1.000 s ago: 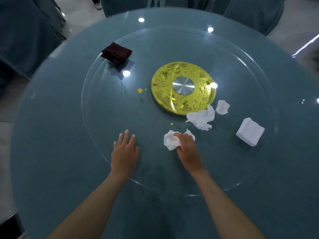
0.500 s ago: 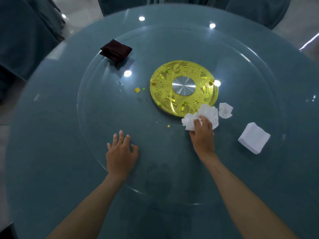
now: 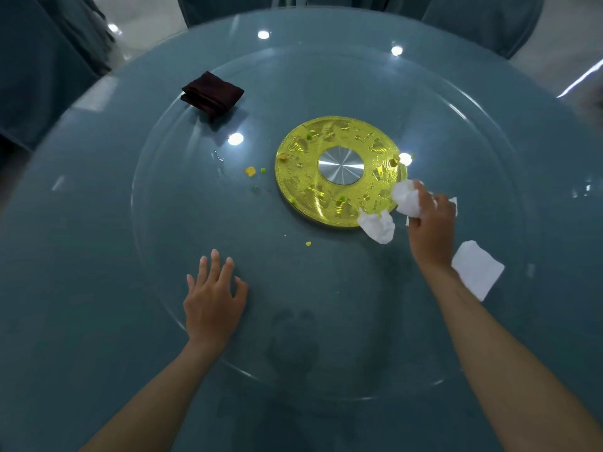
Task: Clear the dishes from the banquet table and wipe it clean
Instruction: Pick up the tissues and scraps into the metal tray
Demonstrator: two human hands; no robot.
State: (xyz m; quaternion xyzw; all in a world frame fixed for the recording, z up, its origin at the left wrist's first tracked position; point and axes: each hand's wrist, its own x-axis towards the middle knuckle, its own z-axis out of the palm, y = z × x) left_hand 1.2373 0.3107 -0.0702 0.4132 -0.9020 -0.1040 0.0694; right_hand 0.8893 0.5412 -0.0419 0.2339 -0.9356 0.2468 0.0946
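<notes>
Two hands, head view: your left hand [image 3: 212, 301] lies flat, fingers spread, on the glass turntable [image 3: 163, 190]; your right hand [image 3: 430, 230] grips a crumpled tissue [image 3: 408, 199] at the near-right rim of the gold disc [image 3: 339, 171]; a loose tissue [image 3: 377, 226] lies just beside, overlapping that rim; folded white napkin [image 3: 478, 270] right of your wrist; dark folded cloth [image 3: 212, 94] far left; food crumbs [image 3: 250, 171] left of the disc

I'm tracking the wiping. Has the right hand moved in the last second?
Yes. The right hand, gripping a tissue, went away from the person and rightward, from in front of the gold disc to its right rim.
</notes>
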